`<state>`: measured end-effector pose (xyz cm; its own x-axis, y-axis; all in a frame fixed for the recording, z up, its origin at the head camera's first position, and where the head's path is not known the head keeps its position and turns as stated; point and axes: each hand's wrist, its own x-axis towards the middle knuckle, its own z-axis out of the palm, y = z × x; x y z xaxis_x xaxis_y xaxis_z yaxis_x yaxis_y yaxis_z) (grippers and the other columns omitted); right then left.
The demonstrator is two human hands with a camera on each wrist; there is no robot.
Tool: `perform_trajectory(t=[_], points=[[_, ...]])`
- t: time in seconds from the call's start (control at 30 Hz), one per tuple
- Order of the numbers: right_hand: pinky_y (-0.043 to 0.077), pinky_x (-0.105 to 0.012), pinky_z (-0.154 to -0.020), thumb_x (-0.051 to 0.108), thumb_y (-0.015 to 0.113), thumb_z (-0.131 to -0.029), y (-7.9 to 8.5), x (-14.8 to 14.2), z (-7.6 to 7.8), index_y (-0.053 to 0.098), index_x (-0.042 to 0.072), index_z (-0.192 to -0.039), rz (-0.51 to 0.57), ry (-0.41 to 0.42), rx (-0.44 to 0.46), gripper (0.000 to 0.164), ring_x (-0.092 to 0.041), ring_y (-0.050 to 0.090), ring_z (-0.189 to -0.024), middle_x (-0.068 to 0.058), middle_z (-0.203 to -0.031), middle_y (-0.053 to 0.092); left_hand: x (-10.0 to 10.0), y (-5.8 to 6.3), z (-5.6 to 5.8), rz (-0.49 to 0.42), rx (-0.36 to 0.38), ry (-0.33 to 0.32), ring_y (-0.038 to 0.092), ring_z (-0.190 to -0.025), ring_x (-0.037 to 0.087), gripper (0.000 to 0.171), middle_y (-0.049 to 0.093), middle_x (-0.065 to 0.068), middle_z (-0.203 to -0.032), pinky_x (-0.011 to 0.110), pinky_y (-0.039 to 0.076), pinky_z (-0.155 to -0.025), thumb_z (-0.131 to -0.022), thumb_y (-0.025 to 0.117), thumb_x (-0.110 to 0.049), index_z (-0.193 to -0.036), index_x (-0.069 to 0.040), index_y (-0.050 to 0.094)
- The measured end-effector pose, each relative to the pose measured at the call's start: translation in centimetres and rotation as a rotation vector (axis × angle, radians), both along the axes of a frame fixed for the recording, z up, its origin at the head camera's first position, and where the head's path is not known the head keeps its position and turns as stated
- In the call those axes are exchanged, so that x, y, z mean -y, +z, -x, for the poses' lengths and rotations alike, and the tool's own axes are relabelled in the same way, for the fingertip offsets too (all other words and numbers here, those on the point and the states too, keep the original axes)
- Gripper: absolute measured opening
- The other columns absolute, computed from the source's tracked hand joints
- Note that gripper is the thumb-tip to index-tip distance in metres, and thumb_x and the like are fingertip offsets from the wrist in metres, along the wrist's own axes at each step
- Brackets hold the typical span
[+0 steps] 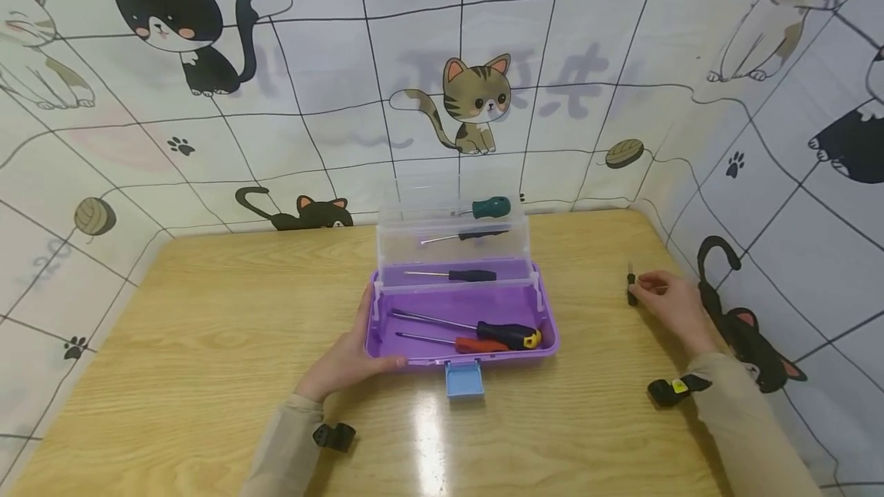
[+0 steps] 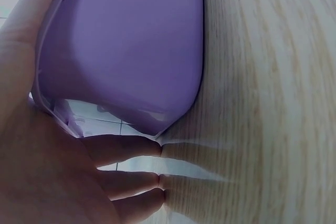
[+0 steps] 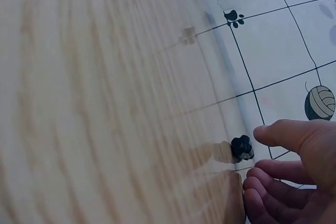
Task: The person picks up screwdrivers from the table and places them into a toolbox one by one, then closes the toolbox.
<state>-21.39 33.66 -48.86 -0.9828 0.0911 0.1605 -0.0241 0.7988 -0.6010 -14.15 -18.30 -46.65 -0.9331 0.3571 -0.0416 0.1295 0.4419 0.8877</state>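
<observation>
A purple toolbox (image 1: 549, 328) with a clear lid (image 1: 414, 240) tilted back stands on the table. Inside its tray lie a black-and-yellow screwdriver (image 1: 507, 333) and a red-handled screwdriver (image 1: 476, 345). My left hand (image 1: 345, 363) holds the box's left end, thumb along the front; in the left wrist view the purple wall (image 2: 131, 35) lies against it, with several fingertips down on the table. At the right, a small black screwdriver (image 1: 631, 290) is on the table. My right hand (image 1: 670, 305) is beside it, thumb and fingers parted around the handle end (image 3: 242, 148), without a visible grip.
Behind the clear plastic are a green-handled screwdriver (image 1: 491, 208) and two black-handled screwdrivers, one of them low down (image 1: 473, 275). A blue latch (image 1: 464, 380) hangs from the box's front. Cat-patterned cloth walls (image 1: 311, 98) bound the wooden table (image 1: 242, 305) at the back and sides.
</observation>
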Motion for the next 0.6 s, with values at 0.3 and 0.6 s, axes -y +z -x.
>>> perform_trajectory(t=[0.3, 0.6], points=[[0.043, -0.043, -0.07, 0.03, 0.068, -0.09, 0.11, 0.2, -0.09, 0.059, -0.011, -0.113, -0.043, -0.052, 0.041, 0.048, -0.039, 0.061, -0.088, -0.024, -0.096, 0.066, -0.26, -0.39, -0.01, 0.018, 0.018, 0.007, 0.031, -0.133, 0.046, 0.129, 0.009, 0.024, -0.157, 0.057, 0.023, -0.109, -0.074, 0.085, -0.033, -0.153, -0.022, -0.017], [0.044, -0.044, -0.07, 0.021, 0.068, -0.088, 0.15, 0.92, 0.49, 0.062, -0.014, -0.11, -0.046, -0.046, 0.06, 0.042, -0.04, 0.062, -0.085, -0.025, -0.093, 0.067, -0.11, -0.29, 0.04, 0.016, 0.031, 0.022, 0.034, -0.133, 0.043, 0.131, 0.013, 0.021, -0.157, 0.054, 0.024, -0.109, -0.073, 0.086, -0.031, -0.153, -0.023, -0.016]])
